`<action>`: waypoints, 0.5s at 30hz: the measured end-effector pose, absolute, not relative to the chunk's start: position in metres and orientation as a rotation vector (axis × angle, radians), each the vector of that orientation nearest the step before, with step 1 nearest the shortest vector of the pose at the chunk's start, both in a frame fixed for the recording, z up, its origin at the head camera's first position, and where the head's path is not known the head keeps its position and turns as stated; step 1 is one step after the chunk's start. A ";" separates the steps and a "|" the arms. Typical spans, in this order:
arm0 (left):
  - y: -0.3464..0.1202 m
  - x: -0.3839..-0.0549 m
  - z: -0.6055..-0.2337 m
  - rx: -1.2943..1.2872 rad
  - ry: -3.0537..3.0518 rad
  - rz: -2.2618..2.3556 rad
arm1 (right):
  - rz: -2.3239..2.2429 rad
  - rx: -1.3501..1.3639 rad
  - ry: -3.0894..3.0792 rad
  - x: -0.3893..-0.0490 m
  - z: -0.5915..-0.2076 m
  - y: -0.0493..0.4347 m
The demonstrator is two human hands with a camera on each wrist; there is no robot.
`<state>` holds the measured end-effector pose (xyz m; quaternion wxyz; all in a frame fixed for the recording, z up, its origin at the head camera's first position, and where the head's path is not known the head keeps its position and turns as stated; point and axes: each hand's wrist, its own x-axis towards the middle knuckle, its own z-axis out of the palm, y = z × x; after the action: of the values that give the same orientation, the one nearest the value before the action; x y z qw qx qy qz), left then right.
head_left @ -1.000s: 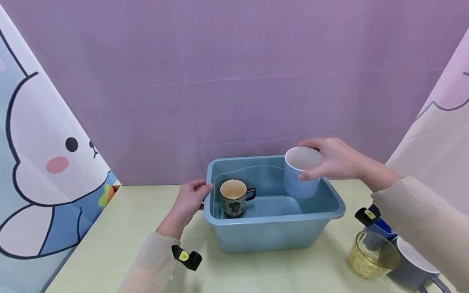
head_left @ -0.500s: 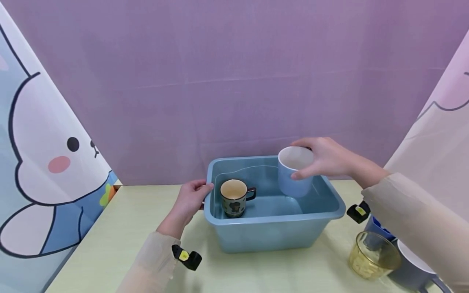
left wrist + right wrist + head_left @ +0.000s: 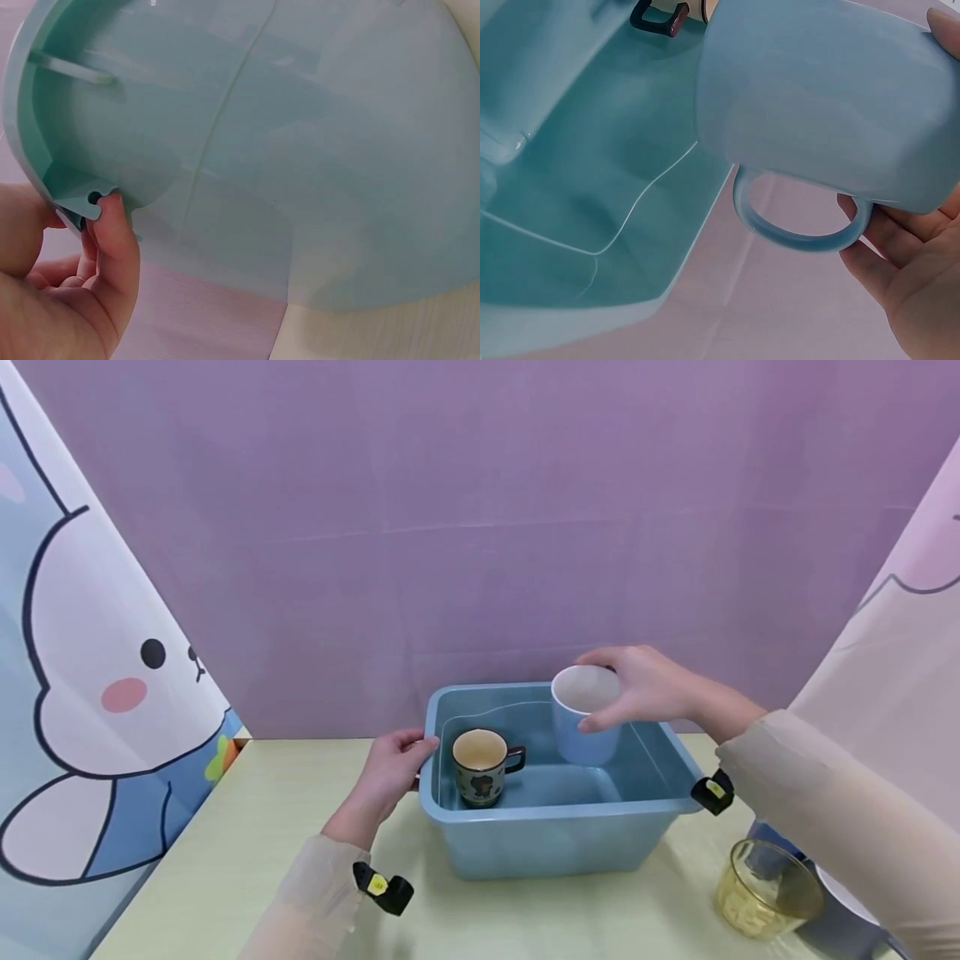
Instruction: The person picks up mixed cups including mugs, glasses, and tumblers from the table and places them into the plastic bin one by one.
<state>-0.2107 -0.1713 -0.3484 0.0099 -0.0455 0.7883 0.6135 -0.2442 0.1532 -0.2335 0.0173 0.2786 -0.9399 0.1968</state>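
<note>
A blue plastic basin [image 3: 547, 843] stands on the table. Its left rim is pinched by my left hand [image 3: 388, 772], and the left wrist view shows the fingers [image 3: 116, 255] curled under the edge. Over the basin's back right part, my right hand [image 3: 648, 689] grips a light blue mug [image 3: 581, 739] with a white inside near its top. The mug is upright in the head view; its handle [image 3: 802, 244] shows in the right wrist view. A patterned mug [image 3: 480, 777] with a dark handle stands inside the basin at the left.
An amber glass [image 3: 765, 893] stands on the table at the front right. Beside it are a dark grey mug [image 3: 836, 927] and a blue object [image 3: 776, 839], partly hidden by my right sleeve. A purple cloth [image 3: 480, 527] hangs behind the basin.
My right hand has moved left over the basin with the light blue mug. My left hand keeps its hold on the rim, and the basin has hardly moved.
</note>
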 end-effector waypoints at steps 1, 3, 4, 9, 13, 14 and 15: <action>-0.171 -0.211 -0.348 -0.142 2.460 1.915 | 0.608 0.869 -2.921 -0.245 -0.234 0.153; -0.169 -0.212 -0.348 -0.141 2.460 1.912 | 0.604 0.877 -2.921 -0.246 -0.235 0.151; -0.169 -0.212 -0.348 -0.141 2.459 1.911 | 0.605 0.879 -2.922 -0.247 -0.235 0.151; -0.167 -0.213 -0.347 -0.140 2.466 1.894 | 0.610 0.880 -2.932 -0.249 -0.237 0.148; -0.166 -0.213 -0.347 -0.139 2.467 1.895 | 0.602 0.897 -2.927 -0.250 -0.235 0.146; -0.166 -0.213 -0.347 -0.139 2.466 1.894 | 0.603 0.902 -2.926 -0.250 -0.235 0.145; -0.166 -0.214 -0.347 -0.140 2.463 1.896 | 0.604 0.908 -2.925 -0.251 -0.235 0.144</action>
<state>-0.2135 -0.1661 -0.3473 0.0151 -0.0449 0.7916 0.6091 -0.2507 0.1436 -0.2347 0.0100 0.2908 -0.9370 0.1935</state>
